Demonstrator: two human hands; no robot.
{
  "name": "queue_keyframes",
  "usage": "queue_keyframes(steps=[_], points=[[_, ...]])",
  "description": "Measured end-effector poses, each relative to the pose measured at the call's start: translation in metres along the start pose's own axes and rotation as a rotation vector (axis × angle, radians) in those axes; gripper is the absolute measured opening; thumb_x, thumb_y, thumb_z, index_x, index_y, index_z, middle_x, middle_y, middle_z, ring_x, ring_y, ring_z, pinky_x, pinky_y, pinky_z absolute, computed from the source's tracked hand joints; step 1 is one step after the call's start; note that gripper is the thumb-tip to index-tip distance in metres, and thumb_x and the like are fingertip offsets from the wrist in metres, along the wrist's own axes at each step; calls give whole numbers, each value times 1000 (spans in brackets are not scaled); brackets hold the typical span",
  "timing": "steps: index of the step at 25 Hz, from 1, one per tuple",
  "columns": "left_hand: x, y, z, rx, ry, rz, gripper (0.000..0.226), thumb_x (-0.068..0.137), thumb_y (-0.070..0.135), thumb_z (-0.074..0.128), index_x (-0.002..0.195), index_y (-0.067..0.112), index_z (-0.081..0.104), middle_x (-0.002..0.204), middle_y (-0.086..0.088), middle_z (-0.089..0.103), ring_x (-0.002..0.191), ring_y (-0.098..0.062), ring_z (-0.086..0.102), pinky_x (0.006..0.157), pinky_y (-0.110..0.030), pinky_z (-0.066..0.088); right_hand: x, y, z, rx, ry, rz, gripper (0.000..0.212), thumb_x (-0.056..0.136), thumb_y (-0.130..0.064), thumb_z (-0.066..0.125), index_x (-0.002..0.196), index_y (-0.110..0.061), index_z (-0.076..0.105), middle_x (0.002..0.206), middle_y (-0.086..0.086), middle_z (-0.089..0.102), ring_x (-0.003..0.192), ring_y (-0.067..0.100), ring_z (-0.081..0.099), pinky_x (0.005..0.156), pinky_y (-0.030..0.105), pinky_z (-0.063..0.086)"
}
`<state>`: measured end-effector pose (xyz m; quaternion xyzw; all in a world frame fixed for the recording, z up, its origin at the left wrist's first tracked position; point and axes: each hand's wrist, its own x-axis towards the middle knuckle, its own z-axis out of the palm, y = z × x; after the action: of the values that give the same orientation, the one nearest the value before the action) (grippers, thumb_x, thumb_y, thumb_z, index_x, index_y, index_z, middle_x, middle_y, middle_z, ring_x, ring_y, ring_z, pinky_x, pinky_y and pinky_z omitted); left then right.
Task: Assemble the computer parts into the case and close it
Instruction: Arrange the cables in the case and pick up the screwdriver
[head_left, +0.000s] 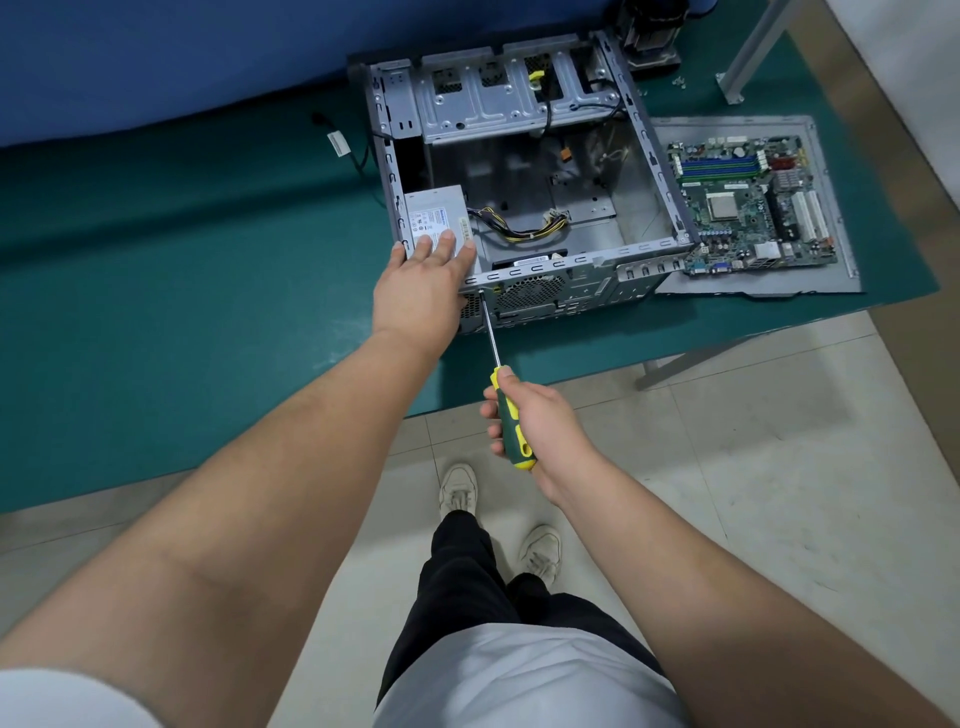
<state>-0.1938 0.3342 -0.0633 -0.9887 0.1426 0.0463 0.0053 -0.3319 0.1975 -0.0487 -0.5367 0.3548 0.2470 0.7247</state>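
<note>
Open computer case (524, 171) lies on its side on the green mat (182, 291), at 12 o'clock from the person. Power supply (434, 215) sits in the case's near-left corner. Left hand (423, 283) lies flat on the power supply, fingers straight, pressing it. Right hand (535, 423) grips the yellow-green screwdriver (506, 410) handle, fingers wrapped round it; the shaft points toward 11 o'clock, its tip touching the case's rear panel just beside the left hand. Motherboard (750, 208) lies on a grey side panel (826, 156) at 3 o'clock of the case, just beside it.
</note>
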Motion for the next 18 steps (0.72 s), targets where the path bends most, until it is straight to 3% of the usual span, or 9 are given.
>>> queue_keyframes(steps=[3, 6, 9, 12, 14, 16, 18], points=[[-2, 0, -1, -17, 5, -4, 66, 102, 24, 56, 159, 24, 24, 165, -6, 27, 152, -30, 26, 124, -49, 17, 0, -3, -1, 68, -9, 33, 35, 97, -45, 66, 103, -10, 68, 70, -1, 65, 49, 11, 54, 44, 23, 45], [-2, 0, -2, -40, 7, -5, 66, 101, 24, 57, 159, 24, 26, 165, -6, 28, 151, -30, 26, 125, -49, 16, 2, 2, -2, 89, 31, -2, 34, 86, -31, 83, 101, -12, 59, 75, 1, 62, 52, 11, 57, 45, 23, 48], [-3, 0, 0, -60, 13, -13, 65, 101, 25, 57, 159, 25, 27, 165, -5, 29, 151, -30, 27, 125, -49, 16, 3, 2, -7, 140, -9, 26, 29, 95, -34, 73, 98, -7, 63, 71, 1, 64, 53, 12, 58, 47, 24, 50], [-2, -1, 0, -74, 11, -9, 65, 100, 26, 57, 158, 26, 28, 164, -5, 29, 151, -30, 26, 125, -49, 15, 4, -1, -13, 150, -33, 114, 46, 102, -50, 55, 97, -9, 77, 71, -3, 65, 51, 9, 56, 45, 21, 46], [-1, -2, 1, -92, 6, -3, 65, 99, 26, 58, 158, 27, 29, 165, -5, 29, 151, -30, 26, 125, -49, 15, 5, -1, -11, 132, -17, 92, 43, 93, -54, 67, 99, -12, 74, 72, -3, 64, 50, 9, 55, 43, 22, 45], [-1, -3, 1, -122, 12, -4, 65, 99, 25, 58, 158, 27, 30, 165, -4, 29, 151, -30, 26, 125, -49, 14, 6, 2, -8, 134, 26, 42, 40, 82, -43, 84, 101, -13, 66, 74, -2, 65, 51, 10, 56, 43, 22, 45], [-1, -3, 1, -134, 19, -2, 65, 98, 24, 59, 157, 27, 31, 164, -4, 30, 151, -29, 26, 125, -48, 14, 6, 3, -9, 152, 20, 22, 35, 82, -32, 86, 101, -11, 65, 73, 0, 68, 54, 11, 60, 45, 22, 48]])
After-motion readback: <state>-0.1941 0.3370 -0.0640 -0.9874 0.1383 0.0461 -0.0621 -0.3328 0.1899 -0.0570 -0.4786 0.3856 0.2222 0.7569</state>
